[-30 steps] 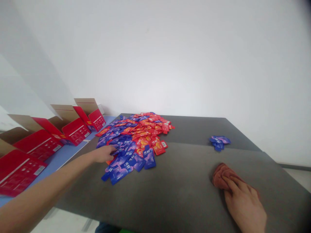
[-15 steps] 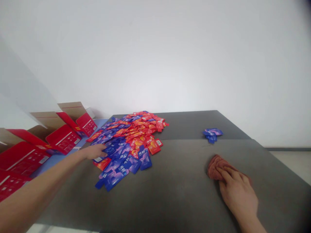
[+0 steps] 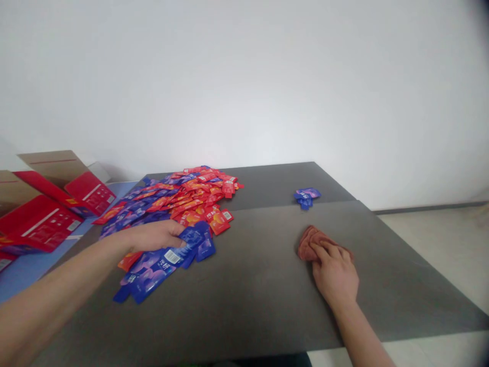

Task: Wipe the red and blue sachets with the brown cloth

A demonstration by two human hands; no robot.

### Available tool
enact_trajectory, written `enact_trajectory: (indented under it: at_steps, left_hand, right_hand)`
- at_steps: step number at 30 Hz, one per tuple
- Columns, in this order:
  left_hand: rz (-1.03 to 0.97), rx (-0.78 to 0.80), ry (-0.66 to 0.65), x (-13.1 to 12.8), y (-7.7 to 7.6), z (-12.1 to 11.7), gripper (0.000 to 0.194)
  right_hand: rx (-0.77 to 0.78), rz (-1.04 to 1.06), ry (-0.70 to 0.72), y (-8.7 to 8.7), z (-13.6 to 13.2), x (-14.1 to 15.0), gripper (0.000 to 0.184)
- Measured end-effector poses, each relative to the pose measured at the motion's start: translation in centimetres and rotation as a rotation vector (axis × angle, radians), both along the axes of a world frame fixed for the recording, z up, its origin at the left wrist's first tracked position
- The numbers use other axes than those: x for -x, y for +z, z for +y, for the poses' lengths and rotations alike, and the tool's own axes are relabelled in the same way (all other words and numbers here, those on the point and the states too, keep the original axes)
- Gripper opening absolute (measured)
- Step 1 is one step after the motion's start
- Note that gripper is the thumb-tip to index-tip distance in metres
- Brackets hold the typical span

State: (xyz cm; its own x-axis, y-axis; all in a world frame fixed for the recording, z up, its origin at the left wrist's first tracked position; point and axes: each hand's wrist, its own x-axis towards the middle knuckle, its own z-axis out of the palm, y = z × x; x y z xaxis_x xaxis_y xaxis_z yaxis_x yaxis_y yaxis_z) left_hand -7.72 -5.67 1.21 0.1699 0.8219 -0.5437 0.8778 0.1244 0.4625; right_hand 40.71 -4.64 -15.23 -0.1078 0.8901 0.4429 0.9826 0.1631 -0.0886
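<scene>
My left hand (image 3: 162, 234) is closed at the near side of the pile, its fingers pinched on a blue sachet (image 3: 194, 236) that sticks out to the right. Under and around it lie more blue sachets (image 3: 153, 275) with purple print. Behind the hand spreads a heaped pile of red and blue sachets (image 3: 202, 192). On the right, my right hand (image 3: 336, 275) presses down on a bunched brown cloth (image 3: 311, 243), fingers curled over it. Part of the cloth is hidden beneath the fingers.
A few blue sachets (image 3: 305, 196) lie apart at the back right of the dark grey table (image 3: 260, 285). Open red cartons (image 3: 46, 224) with raised flaps stand on a blue surface (image 3: 42, 265) at the left. A white wall (image 3: 244, 81) rises behind.
The view has turned right, shifting everything leftward. My left hand has moved right over the near sachets and now holds a blue one. My right hand stays on the cloth.
</scene>
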Motion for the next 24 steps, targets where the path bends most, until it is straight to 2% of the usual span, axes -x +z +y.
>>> enact_trajectory:
  at_steps: [2, 5, 7, 10, 12, 15, 21, 24]
  left_hand:
    - [-0.040, 0.009, -0.155, -3.9, -1.0, 0.3, 0.023]
    - [-0.086, 0.046, -0.274, -9.2, -3.3, 1.3, 0.015]
    - [-0.157, 0.065, -0.314, -12.0, -4.9, 2.1, 0.014]
    - [-0.220, 0.094, -0.310, -14.8, -7.0, 3.3, 0.023]
    - [-0.240, 0.121, -0.301, -15.5, -7.9, 3.6, 0.025]
    - [-0.292, 0.142, -0.263, -15.1, -8.6, 3.3, 0.028]
    - [-0.386, 0.084, -0.064, -12.7, -8.3, 0.5, 0.034]
    - [-0.378, 0.002, -0.069, -12.3, -8.3, -1.3, 0.032]
  right_hand:
    - [0.006, 0.014, -0.006, 0.2, 0.0, 0.1, 0.036]
    - [0.003, 0.042, -0.016, 0.4, 0.0, 0.4, 0.035]
    - [-0.002, 0.063, -0.023, 0.5, 0.0, 0.7, 0.034]
    - [0.002, 0.086, -0.034, 0.7, 0.0, 0.9, 0.035]
    - [0.014, 0.094, -0.039, 0.9, 0.0, 1.0, 0.036]
    - [0.031, 0.101, -0.047, 1.1, -0.1, 1.1, 0.036]
    - [0.060, 0.118, -0.066, 1.2, 0.1, 1.3, 0.037]
    - [0.063, 0.134, -0.065, 1.5, 0.4, 1.1, 0.037]
